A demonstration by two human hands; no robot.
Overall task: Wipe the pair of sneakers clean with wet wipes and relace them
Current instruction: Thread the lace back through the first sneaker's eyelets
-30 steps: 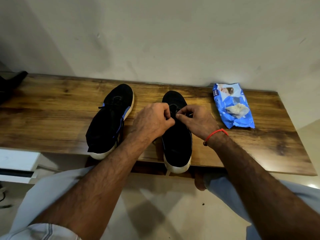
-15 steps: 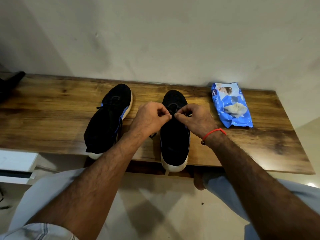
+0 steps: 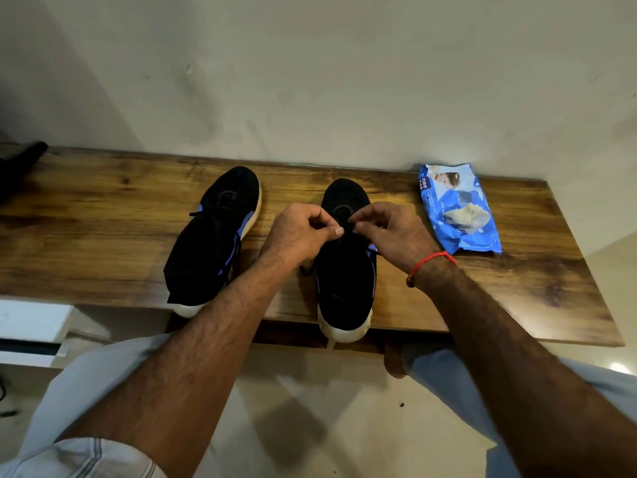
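Note:
Two black sneakers with white soles and blue trim stand on a wooden bench (image 3: 103, 215), toes toward the wall. The left sneaker (image 3: 213, 243) leans on its side with its lace loose. Over the middle of the right sneaker (image 3: 346, 281) my left hand (image 3: 300, 232) and my right hand (image 3: 389, 232) meet, each pinching the black lace between thumb and fingertips. The lace itself is mostly hidden under my fingers. A red thread circles my right wrist.
A blue wet wipes pack (image 3: 458, 208) lies on the bench to the right of the right sneaker, a wipe poking out of its opening. A dark object (image 3: 17, 167) sits at the bench's far left. The wall runs right behind the bench. My knees are below the front edge.
Both hands stay on the right sneaker's lace. My fingertips have shifted a little along it, and the view has drifted slightly.

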